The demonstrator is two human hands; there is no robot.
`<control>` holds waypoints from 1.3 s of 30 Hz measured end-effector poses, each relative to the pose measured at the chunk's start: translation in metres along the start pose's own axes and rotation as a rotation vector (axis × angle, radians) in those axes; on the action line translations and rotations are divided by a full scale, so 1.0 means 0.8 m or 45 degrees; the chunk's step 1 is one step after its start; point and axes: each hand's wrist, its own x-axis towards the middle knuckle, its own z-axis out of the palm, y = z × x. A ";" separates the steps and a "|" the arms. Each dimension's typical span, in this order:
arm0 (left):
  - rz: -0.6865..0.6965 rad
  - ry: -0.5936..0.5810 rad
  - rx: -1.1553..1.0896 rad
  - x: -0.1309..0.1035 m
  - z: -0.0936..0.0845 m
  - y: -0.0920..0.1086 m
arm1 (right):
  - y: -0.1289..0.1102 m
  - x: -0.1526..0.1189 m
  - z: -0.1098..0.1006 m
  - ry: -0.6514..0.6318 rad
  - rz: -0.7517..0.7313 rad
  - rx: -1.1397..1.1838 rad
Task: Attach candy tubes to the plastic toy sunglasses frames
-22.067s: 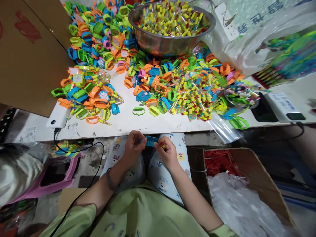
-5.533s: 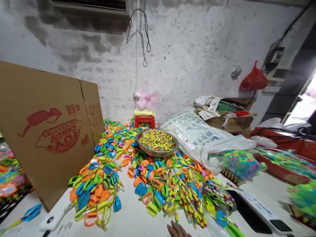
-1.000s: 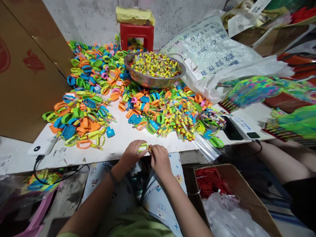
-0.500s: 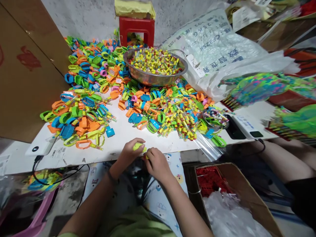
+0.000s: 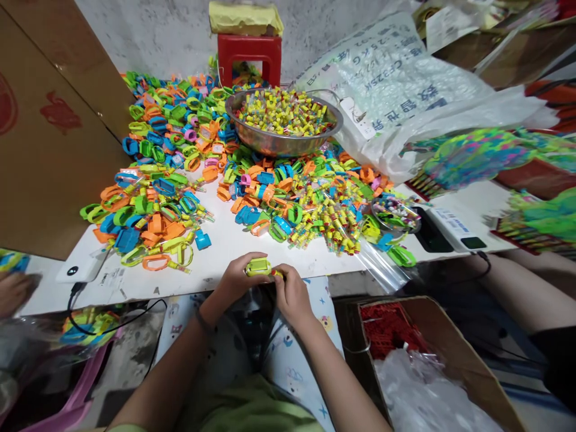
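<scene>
Between thumb and fingers, my left hand (image 5: 234, 281) holds a yellow-green toy watch (image 5: 258, 267) over the table's front edge. A small yellow and red tube (image 5: 276, 273) is pinched in my right hand (image 5: 292, 295), its end close against the watch. Beyond my hands lies a pile of yellow tubes (image 5: 335, 225) mixed with colourful toy watches. Another heap of toy watches (image 5: 155, 225) in orange, blue and green lies to the left. Behind them, a metal bowl (image 5: 283, 143) is filled with similar yellow tubes.
A large cardboard box (image 5: 49, 138) stands at the left, beside a white power bank (image 5: 85, 264). Another person's hand (image 5: 13, 294) is at the left edge. A red stool (image 5: 249, 45), a white sack (image 5: 382, 78) and a phone (image 5: 432, 231) lie farther off.
My right hand has shifted slightly right and opened a gap, showing the watch face and the tube's red end. Another person's hand has come into view at the left edge.
</scene>
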 end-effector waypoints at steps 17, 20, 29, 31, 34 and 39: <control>0.204 0.052 0.195 -0.003 0.010 -0.001 | 0.001 -0.005 -0.005 0.026 -0.024 0.119; 0.135 0.023 0.096 -0.003 0.006 0.002 | 0.001 -0.005 -0.006 0.020 -0.046 0.119; 0.134 -0.001 0.072 -0.003 0.006 -0.002 | 0.000 -0.005 -0.003 0.043 -0.042 0.143; 0.140 0.005 0.076 -0.003 0.007 -0.003 | 0.000 -0.004 -0.001 0.034 -0.046 0.116; 0.137 0.042 0.100 -0.003 0.008 -0.004 | -0.001 -0.004 0.000 -0.019 -0.062 0.013; 0.128 0.096 0.122 -0.004 0.007 -0.005 | -0.008 -0.003 -0.003 -0.113 -0.155 -0.221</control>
